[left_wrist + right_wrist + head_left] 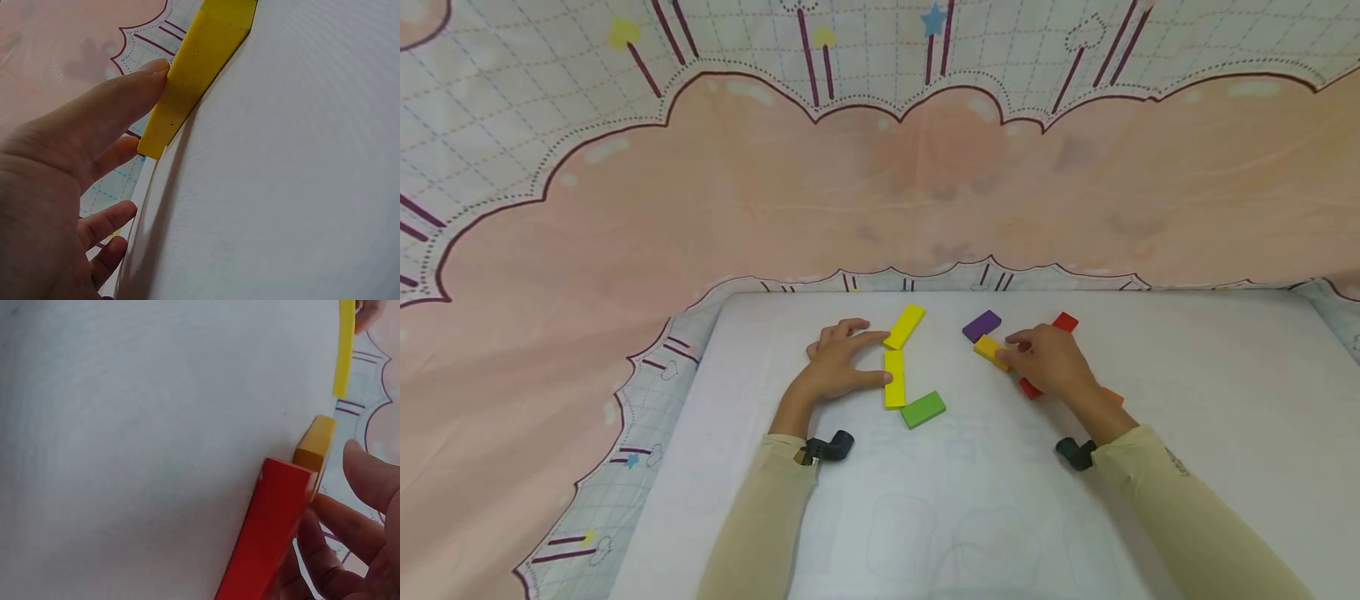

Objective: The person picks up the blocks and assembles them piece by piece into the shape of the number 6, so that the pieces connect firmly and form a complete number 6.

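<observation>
In the head view the left hand [838, 362] touches the left edge of a yellow block [894, 379] with its thumb; its index finger reaches the lower end of a second, tilted yellow block [905, 326]. In the left wrist view the thumb lies against a yellow block [197, 69], fingers extended. The right hand [1051, 360] has its fingertips at the right end of an orange-yellow block [991, 352], below a purple block [982, 325]. In the right wrist view a finger touches that orange-yellow block [314, 447] beside a red block [269, 525]; the thumb stands apart from it.
A green block [923, 409] lies at the lower end of the upright yellow one. Red pieces [1065, 322] and an orange piece [1114, 396] show partly around the right hand and wrist. The white tabletop [955, 508] ends at a patterned cloth [880, 192] behind.
</observation>
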Tool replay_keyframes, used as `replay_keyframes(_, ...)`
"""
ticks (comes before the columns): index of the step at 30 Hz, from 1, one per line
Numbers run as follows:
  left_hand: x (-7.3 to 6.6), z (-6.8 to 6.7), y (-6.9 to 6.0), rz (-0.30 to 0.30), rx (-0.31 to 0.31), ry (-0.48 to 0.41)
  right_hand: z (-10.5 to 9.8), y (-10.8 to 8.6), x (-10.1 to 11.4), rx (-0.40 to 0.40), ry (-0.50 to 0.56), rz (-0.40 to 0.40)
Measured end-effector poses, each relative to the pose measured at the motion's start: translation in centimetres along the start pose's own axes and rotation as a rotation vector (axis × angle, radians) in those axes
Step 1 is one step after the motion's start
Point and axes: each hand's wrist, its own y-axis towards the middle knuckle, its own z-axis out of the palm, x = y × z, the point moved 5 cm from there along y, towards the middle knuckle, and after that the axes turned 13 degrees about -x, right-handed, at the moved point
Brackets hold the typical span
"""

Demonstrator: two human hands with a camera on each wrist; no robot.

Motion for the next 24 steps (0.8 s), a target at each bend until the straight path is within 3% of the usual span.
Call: replay_keyframes(24, -0.15, -0.11, -0.1, -0.002, -0.001, -0.003, 0.72, 0.0, -0.1, 0.012, 0.052, 0.025)
